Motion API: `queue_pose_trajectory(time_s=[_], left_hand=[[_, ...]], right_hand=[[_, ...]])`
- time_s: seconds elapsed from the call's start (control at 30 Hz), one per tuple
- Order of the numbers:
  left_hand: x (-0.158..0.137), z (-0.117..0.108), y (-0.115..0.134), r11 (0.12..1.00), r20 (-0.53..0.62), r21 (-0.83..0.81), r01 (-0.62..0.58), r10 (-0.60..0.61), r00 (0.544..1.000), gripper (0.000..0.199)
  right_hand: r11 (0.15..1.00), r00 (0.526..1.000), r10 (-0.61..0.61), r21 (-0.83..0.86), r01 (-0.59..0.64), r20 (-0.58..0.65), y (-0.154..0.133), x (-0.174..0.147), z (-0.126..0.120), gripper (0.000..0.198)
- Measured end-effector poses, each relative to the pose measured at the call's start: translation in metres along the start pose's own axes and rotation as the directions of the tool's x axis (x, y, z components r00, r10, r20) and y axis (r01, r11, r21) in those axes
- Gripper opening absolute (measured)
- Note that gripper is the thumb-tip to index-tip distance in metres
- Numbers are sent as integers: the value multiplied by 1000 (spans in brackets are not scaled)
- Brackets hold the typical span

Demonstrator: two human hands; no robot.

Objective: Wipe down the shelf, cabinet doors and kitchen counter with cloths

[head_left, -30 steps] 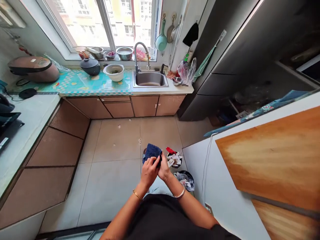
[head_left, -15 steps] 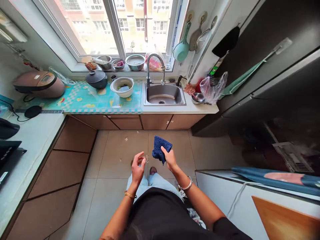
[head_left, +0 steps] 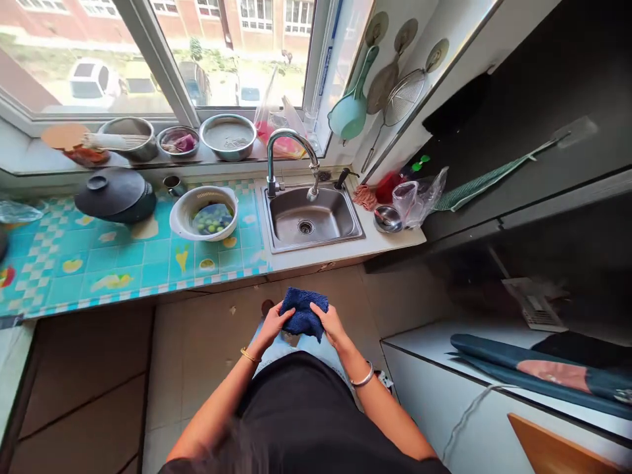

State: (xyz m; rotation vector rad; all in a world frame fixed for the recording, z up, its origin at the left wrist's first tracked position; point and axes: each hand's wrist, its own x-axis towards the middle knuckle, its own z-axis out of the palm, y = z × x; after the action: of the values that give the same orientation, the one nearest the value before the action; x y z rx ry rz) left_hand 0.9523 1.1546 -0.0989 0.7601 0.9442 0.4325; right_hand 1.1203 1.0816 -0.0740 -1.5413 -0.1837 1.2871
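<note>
Both hands grip the blue cloth: the left hand and right hand curl their fingers around it. The blue cloth is bunched in front of the sink, not yet in it. The sink looks dry.

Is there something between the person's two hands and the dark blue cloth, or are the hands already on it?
Nothing visible stands between them. The left hand and the right hand both grip the dark blue cloth directly, one on each side, holding it in the air in front of the body, above the floor tiles.
</note>
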Motion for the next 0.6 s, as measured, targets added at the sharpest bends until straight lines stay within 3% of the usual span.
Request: queue_pose_trajectory(time_s=[0.13,0.23,0.4,0.6], left_hand=[[55,-22,53,995,-24,92,-29,31,999,62],[86,-29,77,996,-22,86,10,-9,1000,65],[125,-20,96,990,-13,66,128,-128,992,67],[179,13,101,979,-94,119,163,-152,984,68]], right_hand=[[1000,999,-20,20,21,-40,-24,46,23,52],[996,999,-4,92,8,-47,-37,69,34,55],[985,998,48,168,-40,-43,-62,102,32,52],[988,999,40,149,-38,-15,-103,172,1,50]])
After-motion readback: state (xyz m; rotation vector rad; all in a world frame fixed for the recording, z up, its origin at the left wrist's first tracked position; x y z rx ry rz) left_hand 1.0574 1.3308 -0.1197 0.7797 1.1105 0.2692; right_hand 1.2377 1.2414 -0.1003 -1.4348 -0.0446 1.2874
